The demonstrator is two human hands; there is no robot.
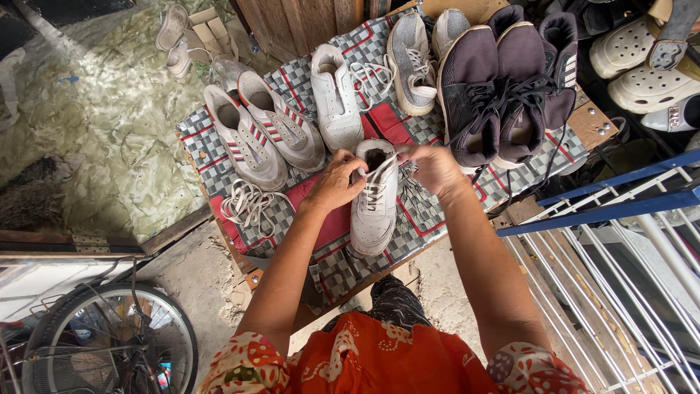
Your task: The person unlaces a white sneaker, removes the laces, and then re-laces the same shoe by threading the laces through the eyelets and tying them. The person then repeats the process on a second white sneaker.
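My left hand [337,182] is curled shut over the collar of a white shoe [374,198], fingers pressing its left side near the top eyelets. My right hand [434,168] is closed too, thumb and fingertips pinching the white lace [384,166] that runs across the shoe's mouth to the left hand. The shoe stands between the two hands on a checked cloth [211,157] with red lines. Its long axis runs nearly straight toward and away from me, toe pointing at my body, open heel end away (tilted only slightly to the left at the toe). Most of the shoe lies below the hands, nearer me; only its opening sits level with my knuckles.

Just left of my left wrist, a loose white lace [246,204] lies coiled on the cloth. Beyond it stands a pair of white shoes with red stripes [264,137], toes slanting down to the right. Straight past my left hand stands another plain white shoe [335,98], and beside that a grey knit shoe [410,62]. Past my right hand sit dark shoes [496,91] with black laces hanging down.

Flattened tan cardboard [211,29] lies on the green floor far left. White clogs [642,69] are stacked at the far right, above a blue and white rack [620,219]. A bicycle wheel [109,343] shows at lower left.
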